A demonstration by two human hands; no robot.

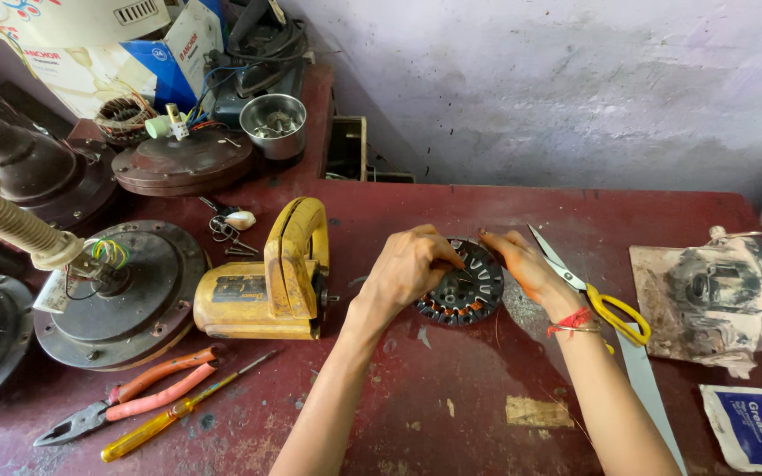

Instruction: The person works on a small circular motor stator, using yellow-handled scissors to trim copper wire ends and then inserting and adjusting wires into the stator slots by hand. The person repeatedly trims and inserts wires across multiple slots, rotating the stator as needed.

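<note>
A round dark fan stator [469,286] with slots and copper-coloured windings lies on the dark red table [451,414]. My left hand [406,269] rests on its left side, fingers curled and pinching at its top. My right hand [522,263] touches its right rim with fingertips bent onto it. A red thread band circles my right wrist. What the fingers pinch is too small to tell.
Yellow-handled scissors [593,295] lie just right of my right hand. A yellow power tool [266,282] sits left of my left hand. Orange pliers [134,397], a screwdriver [178,414], fan motor housings [121,295], a steel cup [273,123], a grease pouch [756,427].
</note>
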